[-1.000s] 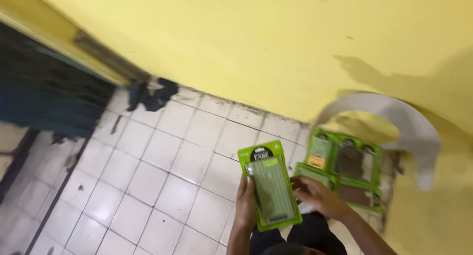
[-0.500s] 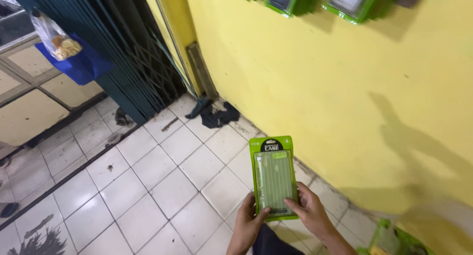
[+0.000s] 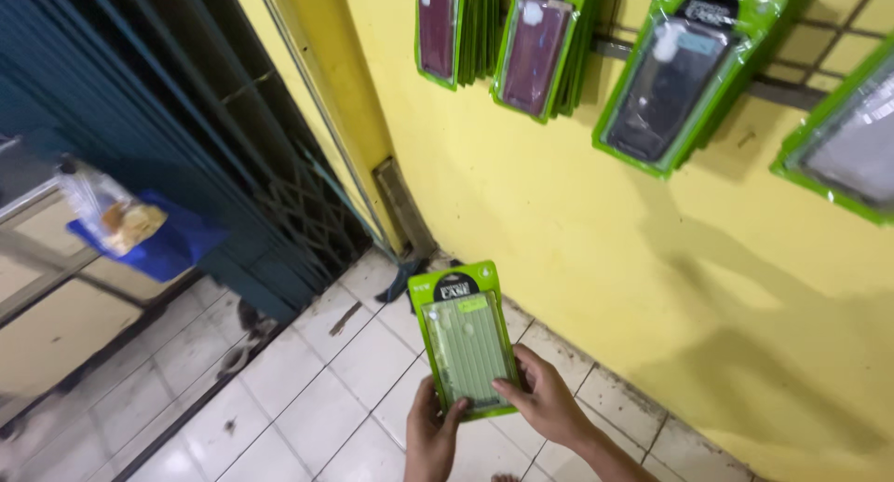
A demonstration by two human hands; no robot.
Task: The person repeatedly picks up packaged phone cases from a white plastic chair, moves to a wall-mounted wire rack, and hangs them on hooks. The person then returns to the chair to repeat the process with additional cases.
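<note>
Green phone-case package (image 3: 464, 340) held upright over the white tiled floor (image 3: 307, 389), near the yellow wall (image 3: 559, 212); left hand (image 3: 430, 435) and right hand (image 3: 542, 400) both pinching its lower edge; similar packages (image 3: 670, 72) hang above

My left hand (image 3: 433, 435) is cut off at the bottom edge; the green phone-case package (image 3: 464, 340) hides its fingers.

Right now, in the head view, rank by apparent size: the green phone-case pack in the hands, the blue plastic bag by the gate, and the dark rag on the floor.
1. Green phone-case pack, held by the left hand and right hand; nearness inflates it.
2. Blue plastic bag, close to it, so unsure.
3. Dark rag, partly hidden.
</note>
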